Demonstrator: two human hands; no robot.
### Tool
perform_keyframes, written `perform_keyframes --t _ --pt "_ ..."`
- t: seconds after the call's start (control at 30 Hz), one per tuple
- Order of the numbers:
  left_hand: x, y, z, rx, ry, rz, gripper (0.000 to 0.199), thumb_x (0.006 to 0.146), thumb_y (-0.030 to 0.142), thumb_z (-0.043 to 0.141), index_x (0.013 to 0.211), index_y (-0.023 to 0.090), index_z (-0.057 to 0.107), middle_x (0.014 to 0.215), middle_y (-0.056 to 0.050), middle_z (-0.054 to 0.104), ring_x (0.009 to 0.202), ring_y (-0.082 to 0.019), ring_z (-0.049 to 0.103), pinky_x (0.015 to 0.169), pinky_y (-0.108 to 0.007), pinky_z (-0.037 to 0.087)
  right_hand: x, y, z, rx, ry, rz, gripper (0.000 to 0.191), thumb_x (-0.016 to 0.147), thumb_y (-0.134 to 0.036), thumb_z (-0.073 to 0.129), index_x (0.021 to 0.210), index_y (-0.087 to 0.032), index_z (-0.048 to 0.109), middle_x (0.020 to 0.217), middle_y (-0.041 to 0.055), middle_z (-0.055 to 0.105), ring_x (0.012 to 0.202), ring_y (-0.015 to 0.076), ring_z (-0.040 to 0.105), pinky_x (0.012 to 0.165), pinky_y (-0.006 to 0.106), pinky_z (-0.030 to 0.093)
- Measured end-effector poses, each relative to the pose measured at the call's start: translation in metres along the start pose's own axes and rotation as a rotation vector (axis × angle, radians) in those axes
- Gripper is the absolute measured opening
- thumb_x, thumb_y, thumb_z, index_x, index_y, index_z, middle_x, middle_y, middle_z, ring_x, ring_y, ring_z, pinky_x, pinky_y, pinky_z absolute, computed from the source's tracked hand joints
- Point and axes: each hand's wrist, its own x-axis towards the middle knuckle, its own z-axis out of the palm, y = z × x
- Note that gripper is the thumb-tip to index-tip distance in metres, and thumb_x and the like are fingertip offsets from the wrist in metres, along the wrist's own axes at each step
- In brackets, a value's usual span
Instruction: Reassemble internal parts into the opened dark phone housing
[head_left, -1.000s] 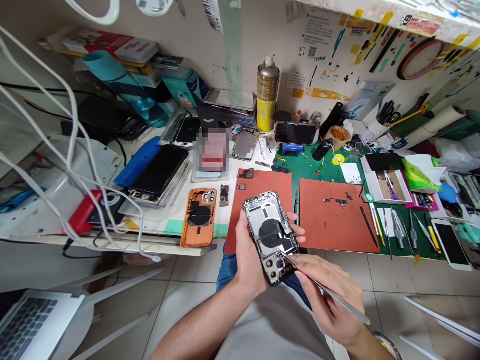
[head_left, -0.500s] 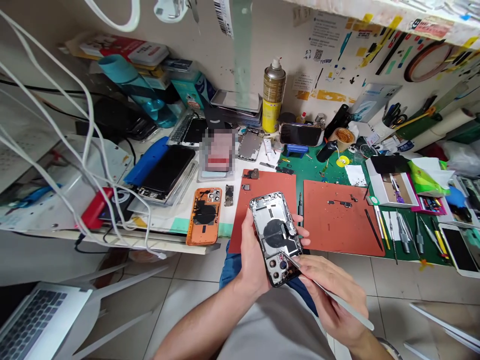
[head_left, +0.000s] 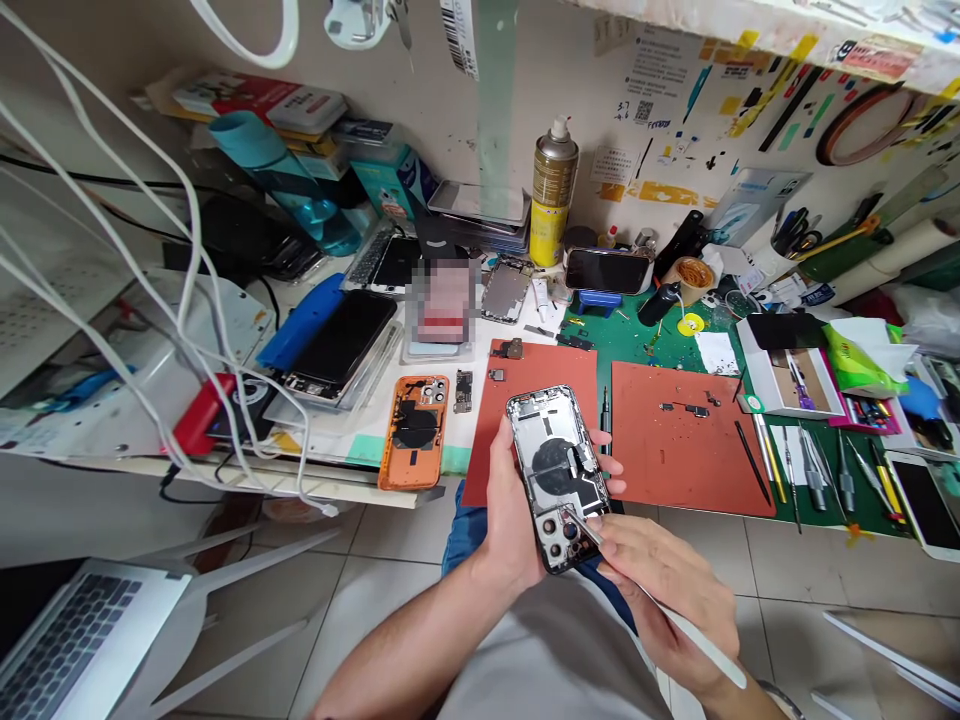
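My left hand [head_left: 511,515] is wrapped round an opened phone housing [head_left: 553,465], its thumb along the left edge and fingertips showing past the right edge. The housing is tilted, inner side up, with the camera openings at its lower end. Between the thumb and fingers of my right hand [head_left: 664,580] are metal tweezers [head_left: 694,632], whose tips touch or hover by the housing just above the camera openings. Whether the tips grip anything is too small to tell.
Two red-brown mats [head_left: 686,440] lie on the bench, the right one bearing small parts. An orange phone housing [head_left: 415,430] and a small board [head_left: 463,391] lie left. Tools [head_left: 845,475] line the right side; white cables [head_left: 196,270] hang at the left.
The whole view has shifted slightly, moving the bench items a little to the right in the picture. Both hands keep their holds; the tweezer tips have moved slightly towards the camera openings.
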Motion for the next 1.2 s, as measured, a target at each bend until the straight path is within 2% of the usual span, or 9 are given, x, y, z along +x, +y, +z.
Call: perform_keyframes --t 0.13,0.27,0.4,0.57,0.7,0.8,1.0,1.1,1.2 --pt "0.001 0.000 -0.001 -0.034 -0.012 -0.040 0.096 0.099 0.085 0.029 0.112 0.005 0.080 0.091 -0.019 0.079 0.080 -0.027 0.077 0.077 -0.034 0.060 0.000 -0.004 0.002 0.008 0.055 -0.010 0.044 0.093 0.009 0.064 0.130 -0.012 0.074 0.108 0.0146 0.085 0.105 0.0258 0.084 0.085 0.041 0.074" --pt "0.002 0.001 -0.004 -0.037 -0.041 -0.034 0.099 0.100 0.085 0.023 0.115 0.005 0.079 0.094 -0.020 0.079 0.083 -0.028 0.077 0.075 -0.033 0.059 0.002 -0.016 0.004 0.078 0.176 0.122 0.042 0.091 0.011 0.063 0.124 -0.012 0.077 0.096 0.0101 0.084 0.091 0.0225 0.083 0.076 0.036 0.073" --pt "0.003 0.004 -0.003 -0.043 -0.071 -0.034 0.100 0.100 0.084 0.019 0.115 0.005 0.079 0.093 -0.019 0.079 0.083 -0.027 0.076 0.075 -0.033 0.058 -0.001 -0.027 0.007 0.088 0.221 0.185 0.039 0.090 0.011 0.064 0.118 -0.012 0.077 0.093 0.0086 0.083 0.084 0.0203 0.081 0.074 0.033 0.072" --pt "-0.001 0.003 0.004 -0.019 0.000 0.066 0.098 0.100 0.083 0.022 0.111 0.005 0.080 0.089 -0.019 0.077 0.083 -0.028 0.074 0.072 -0.033 0.057 -0.014 -0.035 0.010 -0.031 0.289 0.261 0.035 0.092 0.007 0.060 0.116 -0.015 0.073 0.095 0.0077 0.084 0.086 0.0202 0.083 0.077 0.031 0.072" --pt "-0.005 -0.001 0.012 -0.044 0.087 0.183 0.090 0.101 0.082 0.028 0.104 0.010 0.081 0.086 -0.015 0.076 0.084 -0.028 0.075 0.077 -0.036 0.060 -0.019 -0.034 0.015 -0.168 0.329 0.197 0.030 0.094 0.003 0.065 0.117 -0.015 0.073 0.097 0.0085 0.085 0.086 0.0210 0.085 0.079 0.031 0.072" --pt "-0.007 -0.002 0.015 -0.036 0.135 0.237 0.083 0.102 0.079 0.031 0.099 0.012 0.080 0.085 -0.014 0.076 0.083 -0.028 0.076 0.080 -0.037 0.060 -0.018 -0.032 0.017 -0.243 0.290 0.150 0.027 0.094 0.001 0.067 0.115 -0.014 0.075 0.097 0.0090 0.086 0.087 0.0218 0.086 0.080 0.030 0.073" --pt "-0.008 -0.002 0.017 -0.012 0.135 0.303 0.077 0.101 0.078 0.037 0.097 0.015 0.080 0.083 -0.012 0.076 0.080 -0.028 0.076 0.073 -0.036 0.060 -0.016 -0.030 0.023 -0.202 0.281 0.121 0.032 0.091 0.008 0.065 0.115 -0.010 0.076 0.097 0.0107 0.085 0.095 0.0214 0.085 0.088 0.030 0.071" --pt "-0.008 -0.003 0.017 0.003 0.150 0.293 0.081 0.101 0.080 0.033 0.098 0.014 0.080 0.084 -0.012 0.076 0.079 -0.028 0.076 0.069 -0.034 0.059 -0.014 -0.030 0.026 -0.153 0.321 0.168 0.032 0.090 0.009 0.066 0.113 -0.010 0.077 0.098 0.0104 0.084 0.095 0.0211 0.084 0.089 0.030 0.071" --pt "-0.009 -0.003 0.016 0.022 0.098 0.295 0.087 0.102 0.081 0.025 0.100 0.014 0.080 0.083 -0.012 0.076 0.080 -0.027 0.076 0.068 -0.032 0.057 -0.011 -0.032 0.027 -0.118 0.348 0.204 0.033 0.089 0.009 0.067 0.113 -0.011 0.078 0.097 0.0092 0.084 0.093 0.0207 0.084 0.087 0.031 0.072"
